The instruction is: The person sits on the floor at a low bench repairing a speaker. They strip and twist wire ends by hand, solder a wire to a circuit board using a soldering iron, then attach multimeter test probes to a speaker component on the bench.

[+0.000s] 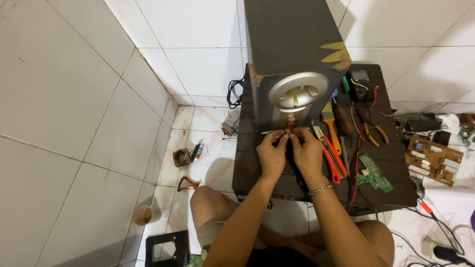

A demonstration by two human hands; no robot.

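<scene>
A tall dark grey speaker box point(292, 54) with a round silver port point(298, 90) stands on a low dark table point(391, 163). At the box's lower front sit small red and gold terminals point(290, 121). My left hand point(272, 154) and my right hand point(308, 153), which wears a bracelet, meet just below the terminals. Both pinch a small thin part at the terminals with their fingertips; the part is too small to make out.
Right of my hands lie an orange utility knife point(332, 158), an orange-handled tool point(331, 129), yellow pliers point(372, 132), a multimeter point(360, 79) with red leads, and green circuit boards point(376, 173). A brown circuit board point(433, 158) lies on the floor right. Small parts and a cup point(143, 214) sit on the left floor tiles.
</scene>
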